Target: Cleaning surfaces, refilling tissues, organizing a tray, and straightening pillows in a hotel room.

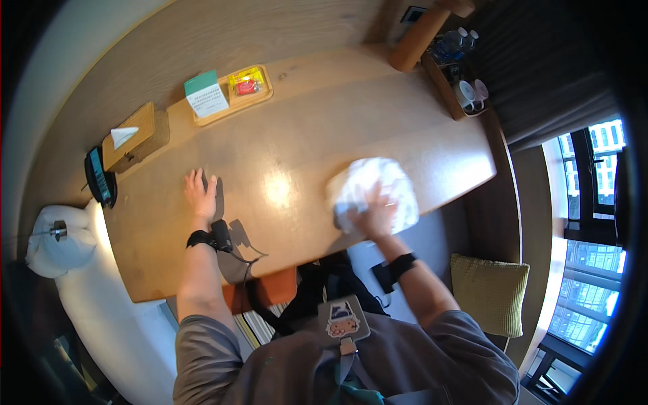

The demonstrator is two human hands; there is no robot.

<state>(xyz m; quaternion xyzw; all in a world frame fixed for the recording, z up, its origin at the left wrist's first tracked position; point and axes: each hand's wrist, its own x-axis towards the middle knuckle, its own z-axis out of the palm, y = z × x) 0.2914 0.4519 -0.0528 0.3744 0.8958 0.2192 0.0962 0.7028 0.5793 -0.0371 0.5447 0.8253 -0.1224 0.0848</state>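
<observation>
On the wooden desk [293, 228], my right hand [377, 212] presses down on a crumpled white cloth [390, 174] near the desk's front edge; hand and cloth are blurred. Whether its fingers grip the cloth or only lie on it cannot be made out. My left hand [201, 195] rests palm down on the left part of the desk, fingers spread, holding nothing. Both wrists wear black bands, and a small black device with a cable sits at the left wrist.
Along the back stand a woven tissue box [144, 136], a wooden tray [266, 93] with wrapped packets and a printed card [207, 96]. A dark screen device [101, 177] is at left. The back right corner holds a box [443, 88] with bottles and mugs [464, 94].
</observation>
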